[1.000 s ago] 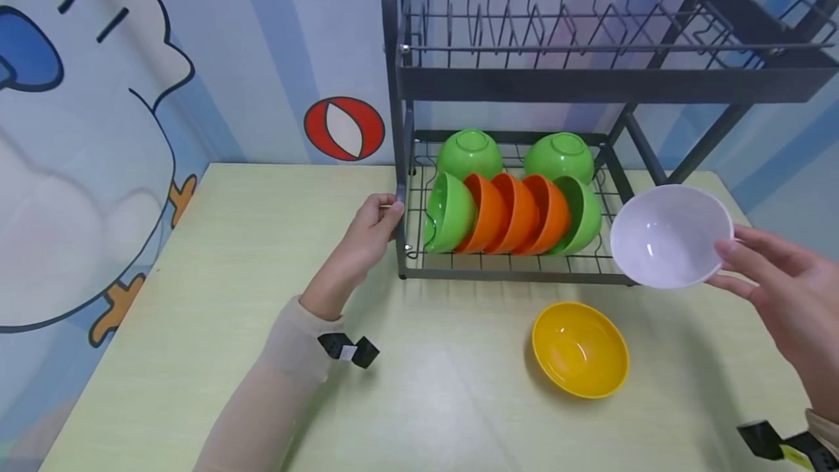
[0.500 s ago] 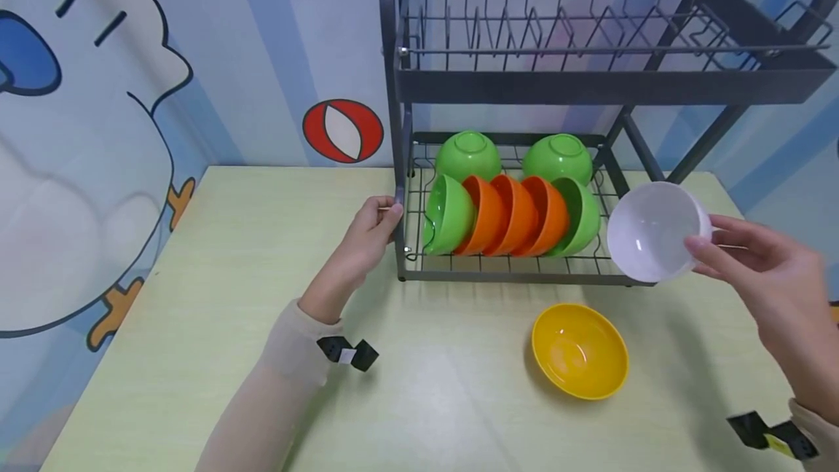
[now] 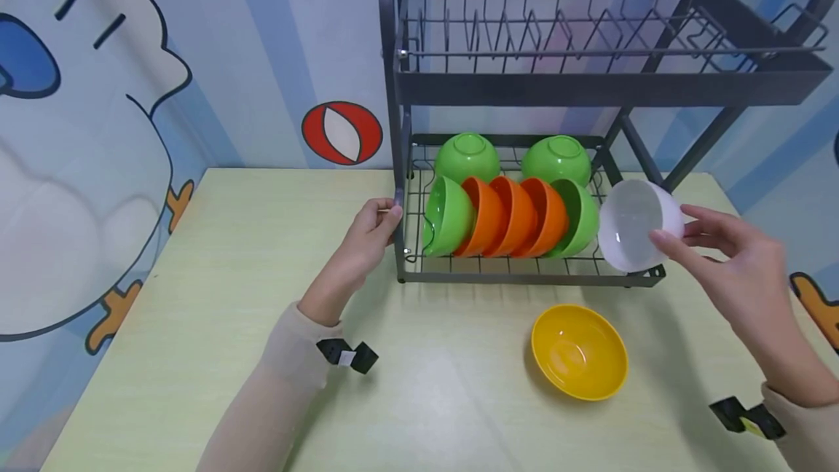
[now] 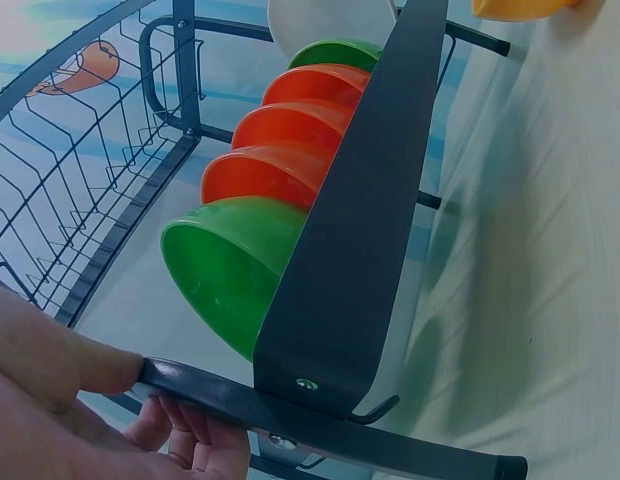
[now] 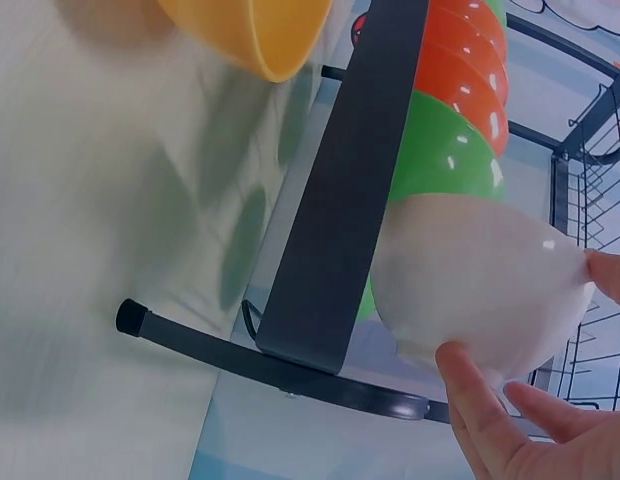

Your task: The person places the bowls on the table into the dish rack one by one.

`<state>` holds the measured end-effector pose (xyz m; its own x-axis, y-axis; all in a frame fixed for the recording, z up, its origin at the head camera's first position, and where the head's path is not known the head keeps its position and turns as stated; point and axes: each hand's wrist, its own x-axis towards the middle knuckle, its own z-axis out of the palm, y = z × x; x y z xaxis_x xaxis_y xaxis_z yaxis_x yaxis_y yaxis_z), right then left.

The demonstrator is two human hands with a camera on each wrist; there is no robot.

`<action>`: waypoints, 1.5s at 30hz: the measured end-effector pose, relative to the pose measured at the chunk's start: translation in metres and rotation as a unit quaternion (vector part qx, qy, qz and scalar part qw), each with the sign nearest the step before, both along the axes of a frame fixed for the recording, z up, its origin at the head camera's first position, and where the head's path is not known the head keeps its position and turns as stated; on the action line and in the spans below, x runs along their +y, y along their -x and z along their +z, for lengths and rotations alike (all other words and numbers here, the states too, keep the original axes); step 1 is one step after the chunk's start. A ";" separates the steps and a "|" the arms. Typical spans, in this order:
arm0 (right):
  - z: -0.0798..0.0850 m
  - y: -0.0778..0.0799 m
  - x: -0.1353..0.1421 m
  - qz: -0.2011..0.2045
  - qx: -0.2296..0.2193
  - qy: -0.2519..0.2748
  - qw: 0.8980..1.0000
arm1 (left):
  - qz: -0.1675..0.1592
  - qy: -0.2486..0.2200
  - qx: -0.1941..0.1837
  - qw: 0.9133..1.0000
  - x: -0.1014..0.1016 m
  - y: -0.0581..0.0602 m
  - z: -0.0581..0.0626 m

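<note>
My right hand (image 3: 737, 261) holds a white bowl (image 3: 632, 228) tilted on its side, thumb at the rim and fingers on the outside. The bowl is at the right end of the lower shelf of a dark metal dish rack (image 3: 524, 279), close beside a tilted green bowl (image 3: 577, 217). Three orange bowls (image 3: 514, 217) and another green bowl (image 3: 448, 217) stand on edge in the same row. My left hand (image 3: 367, 235) grips the rack's left upright, thumb in front; in the left wrist view its fingers curl under the dark bar (image 4: 200, 390).
Two green bowls (image 3: 467, 157) lie upside down behind the row. A yellow bowl (image 3: 580, 352) sits upright on the pale table (image 3: 426, 384) before the rack. An upper wire shelf (image 3: 590, 89) overhangs the lower one. A cartoon-printed wall (image 3: 262, 57) stands behind.
My right hand has carried the white bowl leftward from beside the rack to the lower shelf's right end, turning it more onto its side. The left hand keeps its place on the rack.
</note>
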<state>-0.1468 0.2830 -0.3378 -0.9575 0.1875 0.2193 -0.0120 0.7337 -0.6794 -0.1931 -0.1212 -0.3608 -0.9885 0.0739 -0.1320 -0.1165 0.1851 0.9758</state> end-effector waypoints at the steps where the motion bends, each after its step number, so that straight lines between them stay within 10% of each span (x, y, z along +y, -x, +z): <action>1: 0.000 0.001 -0.001 0.003 0.003 -0.002 1.000 | 0.000 0.000 0.000 1.000 0.000 0.000 0.000; 45: -0.009 0.027 -0.023 0.077 -0.026 -0.033 0.996 | -0.010 -0.004 0.012 1.000 -0.004 0.000 -0.003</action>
<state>-0.1739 0.2597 -0.3472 -0.9842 0.0246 0.1754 -0.0934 0.7693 -0.6321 -0.1931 -0.1247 -0.3642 -0.9896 0.0946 -0.1083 -0.0902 0.1788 0.9798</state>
